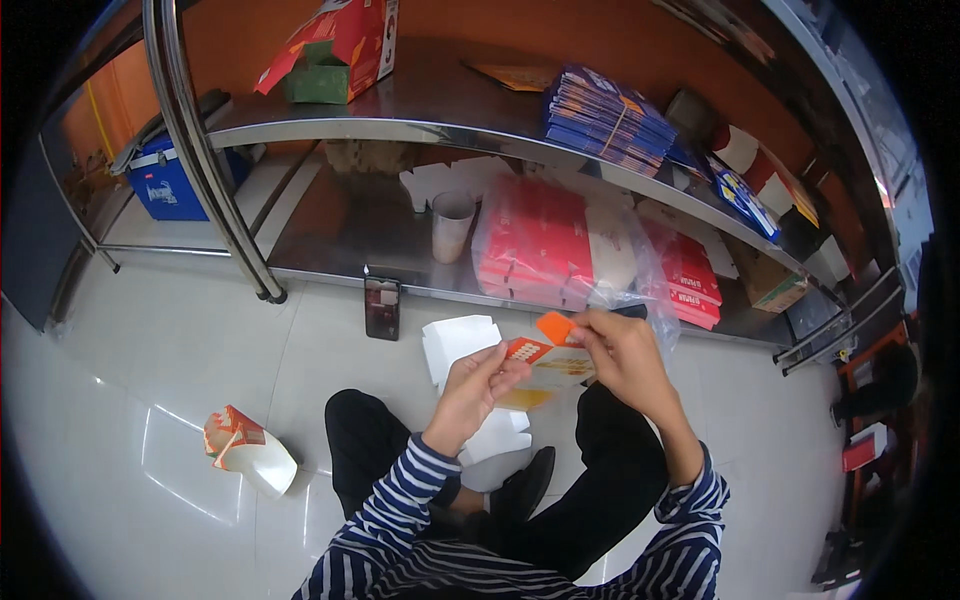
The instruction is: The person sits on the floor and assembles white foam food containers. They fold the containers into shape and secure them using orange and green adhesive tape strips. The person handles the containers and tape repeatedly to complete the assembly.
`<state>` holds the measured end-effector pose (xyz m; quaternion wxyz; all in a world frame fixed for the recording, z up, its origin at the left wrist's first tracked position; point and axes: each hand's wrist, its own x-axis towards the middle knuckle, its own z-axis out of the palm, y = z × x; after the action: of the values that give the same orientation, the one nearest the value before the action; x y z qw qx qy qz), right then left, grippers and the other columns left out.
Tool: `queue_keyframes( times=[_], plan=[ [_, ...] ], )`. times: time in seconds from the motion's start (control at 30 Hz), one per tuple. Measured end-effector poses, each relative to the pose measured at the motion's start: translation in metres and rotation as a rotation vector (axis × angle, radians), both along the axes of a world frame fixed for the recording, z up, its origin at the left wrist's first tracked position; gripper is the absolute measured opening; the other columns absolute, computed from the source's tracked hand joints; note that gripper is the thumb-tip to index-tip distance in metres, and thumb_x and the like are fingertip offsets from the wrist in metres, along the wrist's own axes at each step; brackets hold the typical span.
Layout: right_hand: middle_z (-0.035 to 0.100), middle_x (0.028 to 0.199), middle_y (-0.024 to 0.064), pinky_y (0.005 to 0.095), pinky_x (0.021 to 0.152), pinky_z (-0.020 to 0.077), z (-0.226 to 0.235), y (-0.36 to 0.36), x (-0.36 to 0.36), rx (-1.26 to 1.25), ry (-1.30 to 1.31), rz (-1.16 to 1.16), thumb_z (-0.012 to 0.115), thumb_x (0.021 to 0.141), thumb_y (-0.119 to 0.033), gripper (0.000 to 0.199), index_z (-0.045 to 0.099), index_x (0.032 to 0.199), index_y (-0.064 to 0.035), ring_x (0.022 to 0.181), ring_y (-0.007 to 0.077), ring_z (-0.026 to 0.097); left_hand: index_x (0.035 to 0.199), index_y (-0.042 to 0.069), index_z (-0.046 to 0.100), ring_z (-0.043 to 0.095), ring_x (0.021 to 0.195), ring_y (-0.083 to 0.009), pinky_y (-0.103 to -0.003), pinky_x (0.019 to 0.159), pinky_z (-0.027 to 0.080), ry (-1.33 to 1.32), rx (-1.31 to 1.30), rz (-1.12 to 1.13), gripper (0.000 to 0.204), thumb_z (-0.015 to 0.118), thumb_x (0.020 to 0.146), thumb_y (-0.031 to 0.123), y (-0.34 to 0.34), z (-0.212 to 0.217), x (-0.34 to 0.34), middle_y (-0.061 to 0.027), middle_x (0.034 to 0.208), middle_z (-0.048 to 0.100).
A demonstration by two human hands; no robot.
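Observation:
Above my crossed legs, my two hands hold a small printed carton point(563, 370) in orange, white and yellow. My left hand point(470, 392) pinches its left side between thumb and fingers. At its upper right, my right hand point(622, 355) grips the edge by a raised orange flap point(555, 327). The fingers of both hands are closed, and the carton's underside is partly hidden. Beneath it on the floor lie white flat carton blanks, one blank point(450, 342) behind my left hand and another blank point(497, 440) near my shoe.
On the floor to the left lie orange-and-white formed cartons point(250, 452). A phone point(382, 307) leans upright against the steel shelf point(330, 268). The lower shelf bears a plastic cup point(452, 228) and bagged red cartons point(535, 245); above sit a blue bundled stack point(610, 120) and a red-green box point(335, 60).

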<state>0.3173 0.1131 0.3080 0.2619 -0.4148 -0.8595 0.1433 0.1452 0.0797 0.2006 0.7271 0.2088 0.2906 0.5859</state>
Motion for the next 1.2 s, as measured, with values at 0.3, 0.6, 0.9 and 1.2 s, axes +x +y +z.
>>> queue_keyframes(
  times=[0.3, 0.6, 0.9, 1.2],
  plan=[
    [0.06, 0.082, 0.0067, 0.0252, 0.07, 0.0444, -0.022, 0.009, -0.013, -0.25, 0.516, -0.037, 0.056, 0.085, -0.008, 0.015, 0.058, 0.094, 0.0036, 0.076, 0.0114, 0.055, 0.096, 0.002, 0.064, 0.054, 0.074, -0.0168, -0.026, 0.07, 0.042, 0.884, 0.521, 0.578, 0.023, 0.064, 0.08, 0.018, -0.001, -0.007, 0.004, -0.0115, 0.077, 0.057],
    [0.06, 0.088, 0.0073, 0.0254, 0.068, 0.048, -0.04, 0.009, -0.018, -0.162, 0.545, 0.018, 0.063, 0.078, -0.01, 0.021, 0.063, 0.095, 0.0016, 0.083, 0.0138, 0.057, 0.088, 0.001, 0.067, 0.051, 0.053, -0.0085, -0.021, 0.049, 0.04, 0.972, 0.601, 0.661, 0.016, 0.069, 0.074, 0.008, -0.016, 0.014, 0.007, -0.0031, 0.066, 0.056],
    [0.062, 0.082, 0.0092, 0.025, 0.064, 0.0452, -0.019, 0.005, -0.022, -0.415, 0.336, 0.067, 0.066, 0.074, -0.009, 0.022, 0.065, 0.093, 0.0008, 0.074, 0.0146, 0.058, 0.085, 0.007, 0.069, 0.051, 0.053, -0.0142, -0.025, 0.047, 0.04, 1.303, 0.888, 0.946, 0.02, 0.072, 0.065, 0.004, -0.019, 0.005, -0.001, -0.0018, 0.067, 0.055],
    [0.059, 0.077, 0.0115, 0.0294, 0.065, 0.0438, -0.029, -0.003, -0.024, -0.241, -0.101, 0.22, 0.062, 0.07, -0.004, 0.022, 0.064, 0.091, 0.0015, 0.071, 0.0224, 0.057, 0.088, 0.009, 0.067, 0.053, 0.062, -0.0165, -0.028, 0.053, 0.041, 1.396, 0.953, 0.923, 0.027, 0.068, 0.062, 0.006, -0.03, -0.021, 0.004, -0.0014, 0.071, 0.056]
  ],
)
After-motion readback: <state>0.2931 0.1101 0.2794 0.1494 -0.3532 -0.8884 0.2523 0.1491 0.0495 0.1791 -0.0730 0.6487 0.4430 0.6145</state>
